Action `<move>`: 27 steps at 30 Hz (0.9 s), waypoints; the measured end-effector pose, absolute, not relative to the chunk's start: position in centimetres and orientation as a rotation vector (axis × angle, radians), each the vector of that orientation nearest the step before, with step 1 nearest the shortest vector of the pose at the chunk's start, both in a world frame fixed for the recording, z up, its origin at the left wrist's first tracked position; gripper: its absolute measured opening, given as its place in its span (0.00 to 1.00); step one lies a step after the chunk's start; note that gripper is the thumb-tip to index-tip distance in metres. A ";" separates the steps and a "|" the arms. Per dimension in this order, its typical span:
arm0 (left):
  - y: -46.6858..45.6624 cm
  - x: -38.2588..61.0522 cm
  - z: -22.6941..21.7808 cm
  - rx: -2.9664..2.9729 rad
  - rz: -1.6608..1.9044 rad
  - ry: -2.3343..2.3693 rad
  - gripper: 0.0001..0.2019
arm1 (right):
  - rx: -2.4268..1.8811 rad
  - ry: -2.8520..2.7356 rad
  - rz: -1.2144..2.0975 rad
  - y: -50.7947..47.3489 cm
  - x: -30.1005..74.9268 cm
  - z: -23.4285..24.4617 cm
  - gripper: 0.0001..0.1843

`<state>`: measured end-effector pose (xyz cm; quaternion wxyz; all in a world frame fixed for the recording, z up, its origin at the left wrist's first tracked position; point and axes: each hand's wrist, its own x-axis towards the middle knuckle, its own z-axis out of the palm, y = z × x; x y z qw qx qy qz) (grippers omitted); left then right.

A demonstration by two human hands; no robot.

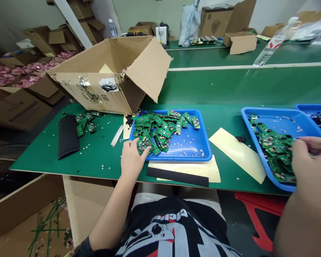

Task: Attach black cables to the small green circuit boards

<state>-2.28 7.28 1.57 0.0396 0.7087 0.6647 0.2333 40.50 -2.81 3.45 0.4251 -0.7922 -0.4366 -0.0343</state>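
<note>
My left hand (131, 157) rests at the near left corner of a blue tray (194, 142), thumb and fingers apart at the edge of a heap of small green circuit boards (163, 130). Those boards carry tiny components, and the heap fills the tray's left side. Far to the right, my right hand (311, 160) is over the edge of a second blue tray (264, 113), which holds more circuit boards (278, 151). Its thumb and fingers are pinched together; something dark shows by the fingertips, too hidden to name.
A large open cardboard box (88, 91) stands behind the left tray. Left of it lie a black foam sheet (68, 137) and loose boards (91, 126). Yellowish paper (238, 153) lies between the trays. A black strip (178, 176) is at the front edge. A bottle (274, 44) stands behind.
</note>
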 end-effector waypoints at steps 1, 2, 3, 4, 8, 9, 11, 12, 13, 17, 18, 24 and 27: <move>7.7 -2.2 1.5 2.184 0.663 2.057 0.28 | -2.018 -1.034 -0.118 -2.5 39.1 3.6 0.12; 8.1 -2.1 1.3 2.190 0.619 2.067 0.29 | -2.034 -1.032 -0.078 -2.2 37.7 3.6 0.10; 8.5 -1.9 1.3 2.191 0.587 2.071 0.30 | -2.035 -1.048 -0.010 -1.9 36.3 3.6 0.09; 8.8 -1.7 1.2 2.186 0.567 2.067 0.30 | -2.013 -1.071 0.055 -1.6 35.0 3.5 0.09; 9.3 -1.2 1.2 2.136 0.611 2.006 0.25 | -1.898 -1.144 0.170 -0.9 31.3 2.0 0.11; 9.3 -1.1 1.3 2.111 0.650 1.985 0.23 | -1.871 -1.167 0.204 -0.8 30.7 1.5 0.11; 9.1 -1.0 1.3 2.013 0.787 1.903 0.22 | -1.828 -1.207 0.300 -0.7 29.7 0.5 0.12; 9.0 -1.0 1.3 1.936 0.879 1.832 0.21 | -1.812 -1.218 0.346 -0.7 29.3 0.1 0.13; 8.9 -1.0 1.2 1.853 0.964 1.751 0.19 | -1.803 -1.225 0.383 -0.7 28.9 -0.2 0.14; 8.3 -0.8 1.1 1.652 1.128 1.497 0.12 | -1.790 -1.267 0.441 -0.7 27.5 -0.5 0.15; 8.1 -0.7 1.2 1.639 1.144 1.465 0.11 | -1.783 -1.279 0.446 -0.7 27.1 -0.4 0.15; 6.4 -0.2 2.9 1.602 1.325 1.098 0.11 | -1.738 -1.334 0.444 -0.8 25.4 -0.3 0.12; 5.7 0.2 3.6 1.694 1.341 0.918 0.06 | -1.697 -1.364 0.424 -1.0 24.7 -0.3 0.11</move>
